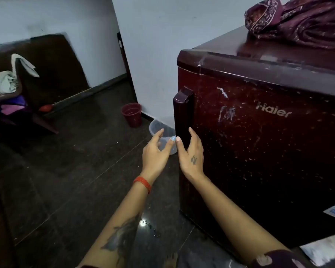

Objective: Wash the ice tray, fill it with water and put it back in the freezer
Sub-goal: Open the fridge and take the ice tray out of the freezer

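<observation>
A dark maroon fridge (pixel 259 142) stands on the right with its door closed. Its vertical handle (pixel 183 113) runs down the door's left edge. My right hand (pixel 191 155) is at the lower part of the handle with straight fingers, thumb to the left of it and the other fingers on the door side. My left hand (pixel 157 151) hovers just left of the handle, fingers relaxed and spread, holding nothing. No ice tray is in view.
A clear plastic bin (pixel 159 132) and a maroon bin (pixel 132 115) stand on the dark tiled floor by the white wall, left of the fridge. Patterned cloth (pixel 302 20) lies on the fridge top. A chair with clothes (pixel 10 89) is at far left.
</observation>
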`<state>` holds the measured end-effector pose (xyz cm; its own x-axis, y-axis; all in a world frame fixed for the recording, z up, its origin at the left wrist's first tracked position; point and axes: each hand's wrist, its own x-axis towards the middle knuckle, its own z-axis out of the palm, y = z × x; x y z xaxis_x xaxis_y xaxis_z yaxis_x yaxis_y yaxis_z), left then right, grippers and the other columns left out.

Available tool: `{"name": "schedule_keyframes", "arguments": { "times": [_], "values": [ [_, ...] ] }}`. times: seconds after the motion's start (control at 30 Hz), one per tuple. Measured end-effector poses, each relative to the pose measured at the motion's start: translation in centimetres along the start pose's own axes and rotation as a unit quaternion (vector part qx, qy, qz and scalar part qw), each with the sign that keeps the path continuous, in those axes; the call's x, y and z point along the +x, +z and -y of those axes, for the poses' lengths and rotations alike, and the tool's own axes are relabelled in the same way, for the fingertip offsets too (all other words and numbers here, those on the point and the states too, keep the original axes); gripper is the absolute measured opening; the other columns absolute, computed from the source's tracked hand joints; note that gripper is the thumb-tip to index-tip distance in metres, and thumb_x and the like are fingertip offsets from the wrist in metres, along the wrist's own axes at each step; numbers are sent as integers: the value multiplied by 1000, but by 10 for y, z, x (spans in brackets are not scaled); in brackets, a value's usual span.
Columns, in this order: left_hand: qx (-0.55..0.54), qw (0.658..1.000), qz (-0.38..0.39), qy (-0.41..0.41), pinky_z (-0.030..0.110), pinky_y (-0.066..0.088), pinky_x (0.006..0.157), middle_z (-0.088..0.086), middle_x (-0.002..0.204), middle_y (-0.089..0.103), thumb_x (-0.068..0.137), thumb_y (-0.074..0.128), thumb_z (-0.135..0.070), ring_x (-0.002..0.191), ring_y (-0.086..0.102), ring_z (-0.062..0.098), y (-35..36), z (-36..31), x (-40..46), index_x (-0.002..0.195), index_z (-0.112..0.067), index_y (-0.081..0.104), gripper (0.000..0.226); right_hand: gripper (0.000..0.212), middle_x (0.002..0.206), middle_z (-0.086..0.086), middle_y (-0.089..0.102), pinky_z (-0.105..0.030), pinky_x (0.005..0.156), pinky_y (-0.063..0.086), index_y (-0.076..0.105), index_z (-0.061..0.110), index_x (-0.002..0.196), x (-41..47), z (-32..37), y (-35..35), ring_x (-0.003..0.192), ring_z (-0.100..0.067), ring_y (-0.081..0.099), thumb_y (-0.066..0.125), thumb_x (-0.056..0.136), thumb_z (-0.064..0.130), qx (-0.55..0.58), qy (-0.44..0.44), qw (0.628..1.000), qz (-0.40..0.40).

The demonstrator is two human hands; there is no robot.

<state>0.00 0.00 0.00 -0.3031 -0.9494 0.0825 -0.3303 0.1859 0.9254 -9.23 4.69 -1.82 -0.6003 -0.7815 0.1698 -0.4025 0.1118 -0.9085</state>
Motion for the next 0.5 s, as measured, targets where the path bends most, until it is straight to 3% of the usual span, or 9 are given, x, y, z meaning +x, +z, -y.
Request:
{"name": "schedule_keyframes", "arguments": {
  "times": [0.13,0.27,0.4,0.5],
  "values": [
    [9,999,35,19,34,44,104,7,139,53,87,64,-40,128,51,20,7,-7,31,142,-23,43,61,53,142,-11,45,-37,109,35,40,10,140,33,1,0,132,-25,41,54,94,31,-43,14,999,14],
    [-18,998,57,37,25,43,100,2,138,54,89,63,-36,128,49,17,15,-16,59,142,-24,43,58,49,135,-10,52,-30,98,39,42,8,136,56,3,1,125,-24,50,58,93,25,-42,24,999,6],
    [-60,992,91,67,2,43,84,-14,113,57,94,58,-21,111,54,2,21,-21,71,136,-21,49,42,40,121,-14,62,-27,85,41,50,7,130,69,3,7,112,-28,58,54,94,25,-67,30,997,13],
    [-68,991,98,60,0,42,77,-15,105,57,96,54,-20,94,55,-9,25,-17,73,135,-21,46,40,35,117,-13,65,-28,86,44,54,6,126,69,-2,9,108,-26,60,55,94,22,-60,26,998,-9]
  ]
}}
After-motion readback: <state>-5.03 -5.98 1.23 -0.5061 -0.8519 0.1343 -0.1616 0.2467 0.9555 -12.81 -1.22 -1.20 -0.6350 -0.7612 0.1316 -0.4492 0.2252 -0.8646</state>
